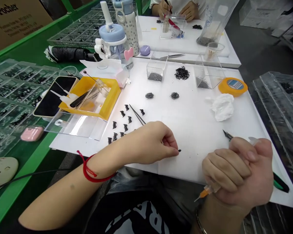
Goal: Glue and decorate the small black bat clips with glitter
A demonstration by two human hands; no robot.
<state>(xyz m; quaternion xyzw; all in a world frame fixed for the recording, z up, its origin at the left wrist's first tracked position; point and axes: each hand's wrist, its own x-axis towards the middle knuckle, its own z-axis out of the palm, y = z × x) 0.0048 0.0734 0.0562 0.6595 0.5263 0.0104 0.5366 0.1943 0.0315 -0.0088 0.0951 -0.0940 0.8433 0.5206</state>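
My left hand [158, 141] reaches over the white work surface, thumb and fingers pinched together at a tiny black part [179, 150]. Wrapped in my right hand [238, 170] is a syringe with an orange dispensing tip [204, 192]; the needle points down and to the left, and most of the barrel is hidden by the fingers. Dark tweezers [137, 114] lie just beyond my left hand. Several small black parts [125, 127] stand in loose rows left of them, some partly covered by my forearm. A craft knife [227, 134] lies behind my right hand, its middle hidden.
Small black piles [182, 73] and clear boxes [157, 70] stand farther back. A yellow tray [112, 102] of tools is at left, near a phone [56, 96]. Crumpled tissue [222, 107] and orange tape [232, 86] lie right. Another person's hands [189, 11] work across the table.
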